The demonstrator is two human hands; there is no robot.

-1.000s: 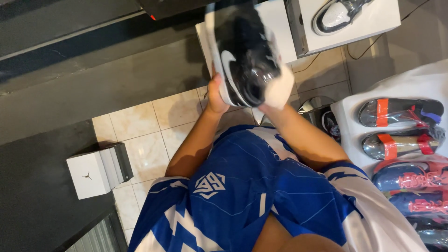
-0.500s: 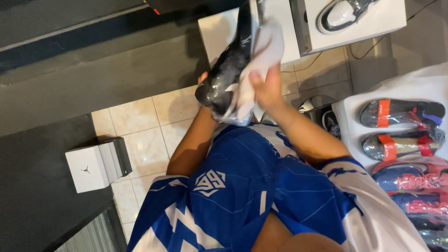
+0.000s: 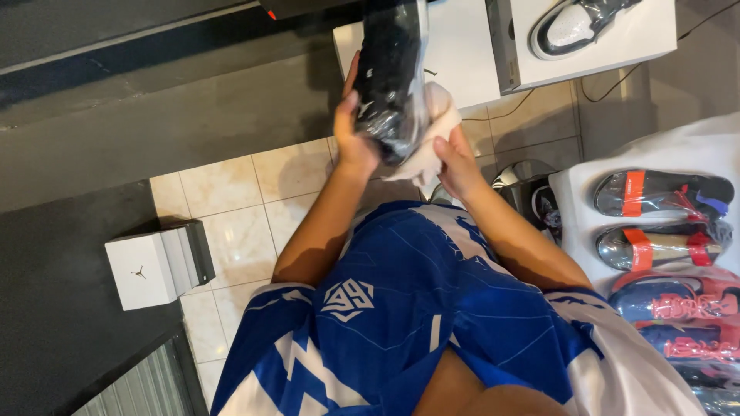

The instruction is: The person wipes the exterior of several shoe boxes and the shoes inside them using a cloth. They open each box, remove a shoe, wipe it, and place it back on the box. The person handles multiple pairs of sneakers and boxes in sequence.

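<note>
While the left hand [image 3: 356, 131] wraps its fingers round a black sneaker sealed in clear plastic film [image 3: 391, 73], held upright above the cream floor tiles [image 3: 231, 185], the right hand [image 3: 456, 162] at four o'clock pinches a crumpled white cloth [image 3: 430, 139] against it. At eight o'clock sits a white cardboard shoebox [image 3: 142, 270]; at three, wrapped shoes [image 3: 659, 194] lie in rows.

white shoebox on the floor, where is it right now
In the head view the white shoebox sits low on the left, on the edge of the tiled floor beside the dark mat, well apart from the left hand.
</note>
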